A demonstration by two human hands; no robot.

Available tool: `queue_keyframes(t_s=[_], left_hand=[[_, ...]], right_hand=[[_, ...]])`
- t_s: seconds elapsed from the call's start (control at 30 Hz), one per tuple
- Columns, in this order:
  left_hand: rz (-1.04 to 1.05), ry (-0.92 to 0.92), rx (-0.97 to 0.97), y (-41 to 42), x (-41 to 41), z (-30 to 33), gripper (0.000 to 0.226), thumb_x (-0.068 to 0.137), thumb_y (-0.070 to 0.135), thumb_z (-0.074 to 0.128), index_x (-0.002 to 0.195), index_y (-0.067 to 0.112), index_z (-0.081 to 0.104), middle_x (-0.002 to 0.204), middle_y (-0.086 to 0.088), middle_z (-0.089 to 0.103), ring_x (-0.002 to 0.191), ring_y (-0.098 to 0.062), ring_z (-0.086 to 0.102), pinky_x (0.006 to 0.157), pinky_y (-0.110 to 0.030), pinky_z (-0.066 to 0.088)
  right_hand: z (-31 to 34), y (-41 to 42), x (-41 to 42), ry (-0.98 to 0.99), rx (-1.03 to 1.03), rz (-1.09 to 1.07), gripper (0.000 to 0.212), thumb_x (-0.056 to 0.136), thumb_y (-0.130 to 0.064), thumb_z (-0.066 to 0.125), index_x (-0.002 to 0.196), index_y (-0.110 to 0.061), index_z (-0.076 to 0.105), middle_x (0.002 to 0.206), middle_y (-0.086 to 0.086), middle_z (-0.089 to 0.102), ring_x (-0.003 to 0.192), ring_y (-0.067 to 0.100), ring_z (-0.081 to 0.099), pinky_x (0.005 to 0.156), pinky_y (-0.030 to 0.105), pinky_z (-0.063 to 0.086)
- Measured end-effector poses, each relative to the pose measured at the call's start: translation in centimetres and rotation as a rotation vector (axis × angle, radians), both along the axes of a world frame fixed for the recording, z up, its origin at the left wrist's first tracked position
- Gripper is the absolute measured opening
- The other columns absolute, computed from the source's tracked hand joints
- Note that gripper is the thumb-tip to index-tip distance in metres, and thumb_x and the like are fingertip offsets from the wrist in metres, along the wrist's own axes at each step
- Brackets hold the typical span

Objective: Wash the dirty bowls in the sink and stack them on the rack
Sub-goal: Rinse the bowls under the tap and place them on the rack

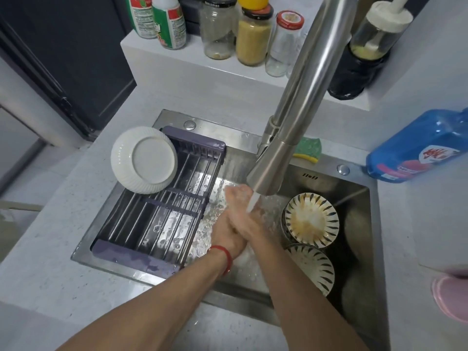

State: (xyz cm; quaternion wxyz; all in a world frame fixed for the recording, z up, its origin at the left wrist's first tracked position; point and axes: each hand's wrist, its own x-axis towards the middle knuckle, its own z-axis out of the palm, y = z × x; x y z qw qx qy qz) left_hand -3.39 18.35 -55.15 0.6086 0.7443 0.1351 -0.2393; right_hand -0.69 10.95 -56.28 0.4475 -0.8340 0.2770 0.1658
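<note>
Both hands are seen mid-frame under the running faucet (291, 117), palms pressed together in the water stream. Left hand (228, 234) is crossed by right hand (249, 219); fingers are laid straight, grip released on both, nothing grasped. A red string is worn on the left wrist.

The sink (364, 198) is set into the grey bench (50, 262). A purple rack (162, 206) with metal bars is laid across the sink's left half. One white ribbed bowl (144, 159) is placed upside down and tilted at the rack's upper-left corner, partly overhanging the bench.

Two dirty striped bowls are left in the sink at right of frame: the upper striped bowl (311, 220), stained orange inside, is stacked on something below it; the lower striped bowl (312, 267) is leaned just beneath it, touching.

A green-yellow sponge (307, 149) is seen behind the faucet. A blue detergent bottle (417, 145) is placed at right edge. Jars (253, 34) are lined on the shelf at top.
</note>
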Motion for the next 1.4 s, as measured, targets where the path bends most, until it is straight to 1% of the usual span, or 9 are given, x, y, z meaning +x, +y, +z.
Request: queue_keyframes(t_s=[0.17, 0.3, 0.37, 0.67, 0.8, 0.93, 1.03, 1.2, 1.4], left_hand=[[-0.118, -0.072, 0.071, -0.5, -0.2, -0.1, 0.033, 0.085, 0.008, 0.081, 0.113, 0.021, 0.067, 0.104, -0.007, 0.073, 0.095, -0.021, 0.071, 0.076, -0.028, 0.061], [-0.085, -0.107, 0.065, -0.5, 0.3, 0.2, 0.037, 0.097, 0.006, 0.064, 0.133, 0.003, 0.061, 0.125, -0.010, 0.064, 0.116, -0.024, 0.062, 0.105, -0.039, 0.051], [-0.076, -0.112, 0.068, -0.2, 0.4, 0.1, 0.038, 0.092, 0.002, 0.072, 0.127, 0.015, 0.065, 0.121, -0.002, 0.069, 0.112, -0.022, 0.066, 0.096, -0.037, 0.057], [0.148, 0.228, -0.250, 2.8, 3.6, 0.8, 0.060, 0.075, 0.003, 0.084, 0.127, 0.023, 0.061, 0.124, -0.011, 0.067, 0.111, -0.037, 0.063, 0.091, -0.065, 0.056], [0.133, 0.211, -0.066, 1.8, 4.1, -0.9, 0.044, 0.091, 0.029, 0.077, 0.129, 0.017, 0.057, 0.120, -0.011, 0.067, 0.104, -0.035, 0.068, 0.084, -0.058, 0.061], [-0.216, 0.086, 0.185, -2.0, 1.7, -0.6, 0.051, 0.109, 0.048, 0.039, 0.154, 0.024, 0.037, 0.154, -0.022, 0.044, 0.128, -0.036, 0.056, 0.102, -0.050, 0.054], [0.050, 0.402, -0.421, -1.8, 0.9, 0.7, 0.076, 0.101, 0.073, 0.026, 0.121, 0.014, 0.068, 0.113, -0.018, 0.070, 0.095, -0.026, 0.071, 0.073, -0.034, 0.061], [0.339, 0.460, -0.490, 2.3, 3.4, -0.4, 0.053, 0.104, 0.042, 0.054, 0.134, -0.001, 0.060, 0.111, -0.025, 0.074, 0.095, -0.037, 0.074, 0.068, -0.044, 0.065], [0.302, 0.469, -0.586, 2.5, 2.6, -0.9, 0.050, 0.108, 0.043, 0.045, 0.133, 0.001, 0.059, 0.120, -0.022, 0.074, 0.110, -0.037, 0.071, 0.080, -0.048, 0.064]], right_hand=[[-0.1, -1.3, 0.5, 0.085, -0.124, -0.050, 0.053, 0.092, -0.063, 0.046, 0.118, -0.020, 0.062, 0.120, 0.010, 0.061, 0.116, 0.034, 0.060, 0.101, 0.055, 0.051], [0.7, 0.8, -0.4, 0.045, -0.016, -0.165, 0.075, 0.079, -0.076, 0.035, 0.139, -0.033, 0.047, 0.140, 0.004, 0.050, 0.124, 0.033, 0.054, 0.106, 0.057, 0.047], [-0.3, 0.1, 0.6, 0.029, -0.011, -0.125, 0.080, 0.074, -0.080, 0.032, 0.132, -0.031, 0.056, 0.139, 0.007, 0.052, 0.120, 0.035, 0.055, 0.103, 0.054, 0.050], [1.1, -6.5, -3.6, 0.109, 0.722, -0.598, 0.046, 0.106, -0.054, 0.044, 0.112, -0.015, 0.068, 0.098, 0.008, 0.080, 0.102, 0.032, 0.067, 0.098, 0.051, 0.052], [2.3, -6.7, -7.0, -0.105, 0.953, -0.822, 0.041, 0.103, -0.036, 0.057, 0.133, -0.008, 0.060, 0.126, 0.015, 0.071, 0.122, 0.036, 0.063, 0.106, 0.061, 0.047], [4.3, -3.8, -6.9, -0.247, 0.377, -0.570, 0.020, 0.101, -0.027, 0.064, 0.116, -0.014, 0.064, 0.108, 0.007, 0.072, 0.096, 0.024, 0.070, 0.083, 0.045, 0.060], [5.4, -1.4, -6.5, -0.238, -0.107, -0.027, 0.019, 0.104, -0.026, 0.059, 0.121, -0.019, 0.060, 0.101, -0.004, 0.066, 0.086, 0.014, 0.065, 0.066, 0.022, 0.054], [6.2, -0.6, -7.4, -0.247, -0.586, 0.686, 0.022, 0.106, -0.015, 0.051, 0.128, -0.014, 0.049, 0.117, 0.008, 0.067, 0.101, 0.026, 0.065, 0.080, 0.034, 0.053], [4.2, -5.2, -6.3, 0.072, -0.660, 0.676, 0.076, 0.105, -0.061, 0.012, 0.158, -0.008, 0.028, 0.161, 0.017, 0.034, 0.150, 0.033, 0.031, 0.123, 0.047, 0.027]])
